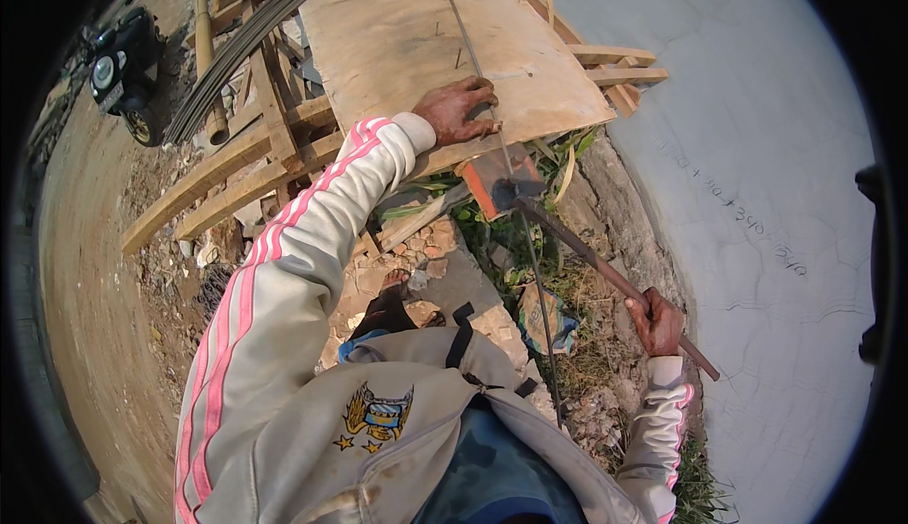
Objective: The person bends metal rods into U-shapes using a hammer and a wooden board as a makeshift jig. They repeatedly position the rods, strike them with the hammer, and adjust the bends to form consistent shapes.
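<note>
A thin steel rebar rod (532,250) runs from the plywood board (397,42) down past its near edge towards my body. My left hand (457,111) rests near that edge, fingers closed round the rod. My right hand (654,323), lower at the right, grips a rusty brown rebar bending bar (588,254) by its lower part. The bar's far end meets the rod over an orange and dark block (487,188) at the board's edge; the exact contact is too dark to make out. Upright nails or pins (458,58) stick out of the board beside the rod.
A bundle of steel rods (251,37) and a bamboo pole (204,51) lie over wooden beams (236,160) at left. A motorcycle (123,70) stands beyond. A grey wall (766,193) rises along the right. Rubble, weeds and a torn sack (547,321) lie below.
</note>
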Tool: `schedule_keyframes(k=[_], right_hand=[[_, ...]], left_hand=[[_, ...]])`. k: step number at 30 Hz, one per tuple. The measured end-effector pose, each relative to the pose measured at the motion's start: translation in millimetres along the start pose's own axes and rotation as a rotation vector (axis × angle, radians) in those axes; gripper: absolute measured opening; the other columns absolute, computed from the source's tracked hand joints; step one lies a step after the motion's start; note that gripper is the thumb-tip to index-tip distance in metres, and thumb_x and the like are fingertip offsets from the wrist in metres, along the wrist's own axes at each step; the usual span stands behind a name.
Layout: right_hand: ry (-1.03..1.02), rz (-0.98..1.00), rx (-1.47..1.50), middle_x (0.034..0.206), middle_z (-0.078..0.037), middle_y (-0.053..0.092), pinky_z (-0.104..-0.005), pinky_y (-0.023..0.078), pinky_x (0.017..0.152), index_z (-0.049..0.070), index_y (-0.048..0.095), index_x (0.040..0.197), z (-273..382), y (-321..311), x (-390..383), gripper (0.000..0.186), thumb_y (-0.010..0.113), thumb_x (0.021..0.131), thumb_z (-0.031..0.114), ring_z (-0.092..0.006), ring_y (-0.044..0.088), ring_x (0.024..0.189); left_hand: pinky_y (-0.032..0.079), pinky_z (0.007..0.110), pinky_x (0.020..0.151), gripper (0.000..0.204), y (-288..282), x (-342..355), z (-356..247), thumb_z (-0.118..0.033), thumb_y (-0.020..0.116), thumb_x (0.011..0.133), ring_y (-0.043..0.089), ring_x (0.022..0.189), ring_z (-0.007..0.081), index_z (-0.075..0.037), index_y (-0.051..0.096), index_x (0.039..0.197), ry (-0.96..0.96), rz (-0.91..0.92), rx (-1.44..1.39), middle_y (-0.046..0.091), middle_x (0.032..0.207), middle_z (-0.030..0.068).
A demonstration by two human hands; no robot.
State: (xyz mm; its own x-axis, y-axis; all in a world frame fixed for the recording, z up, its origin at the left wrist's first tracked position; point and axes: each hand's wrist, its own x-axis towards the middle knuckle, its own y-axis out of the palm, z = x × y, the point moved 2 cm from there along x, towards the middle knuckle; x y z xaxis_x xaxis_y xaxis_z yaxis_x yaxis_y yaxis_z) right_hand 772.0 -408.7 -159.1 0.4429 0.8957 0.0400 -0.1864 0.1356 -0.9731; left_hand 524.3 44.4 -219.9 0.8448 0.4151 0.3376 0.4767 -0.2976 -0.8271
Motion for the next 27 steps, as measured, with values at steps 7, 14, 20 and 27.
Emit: schedule_keyframes(k=[7,14,20,27], right_hand=[[-0.150,0.042,-0.050,0.060,-0.018,0.056,-0.0477,0.045,0.057,0.006,0.057,0.075,-27,4,52,0.063,0.061,0.089,0.067,-0.0401,0.059,0.058],[-0.173,0.086,-0.046,0.061,-0.018,0.055,-0.0481,0.046,0.059,0.006,0.059,0.077,-37,15,69,0.063,0.061,0.088,0.068,-0.0415,0.060,0.062],[-0.155,0.004,-0.049,0.063,-0.019,0.057,-0.0481,0.046,0.059,0.005,0.060,0.078,-36,23,57,0.065,0.062,0.087,0.069,-0.0413,0.060,0.062],[-0.083,0.054,-0.035,0.059,-0.019,0.057,-0.0483,0.047,0.059,0.004,0.064,0.079,-30,27,53,0.067,0.062,0.086,0.071,-0.0416,0.061,0.061]], left_hand=[[0.047,0.045,0.105,0.055,-2,1,-3,-0.052,0.067,0.091,0.054,0.130,0.0335,-0.013,0.062,0.130,-0.049,0.028,0.027,0.050,0.145,0.0087],[0.046,0.045,0.106,0.057,-2,0,-3,-0.053,0.068,0.089,0.053,0.131,0.0347,-0.014,0.062,0.130,-0.059,0.042,0.020,0.050,0.147,0.0091],[0.047,0.047,0.107,0.059,0,1,0,-0.056,0.065,0.091,0.053,0.131,0.0369,-0.014,0.061,0.132,-0.049,0.058,0.037,0.048,0.149,0.0111],[0.047,0.047,0.106,0.051,-10,4,-8,-0.048,0.062,0.096,0.054,0.130,0.0378,-0.013,0.060,0.134,-0.061,0.128,0.066,0.046,0.151,0.0131]])
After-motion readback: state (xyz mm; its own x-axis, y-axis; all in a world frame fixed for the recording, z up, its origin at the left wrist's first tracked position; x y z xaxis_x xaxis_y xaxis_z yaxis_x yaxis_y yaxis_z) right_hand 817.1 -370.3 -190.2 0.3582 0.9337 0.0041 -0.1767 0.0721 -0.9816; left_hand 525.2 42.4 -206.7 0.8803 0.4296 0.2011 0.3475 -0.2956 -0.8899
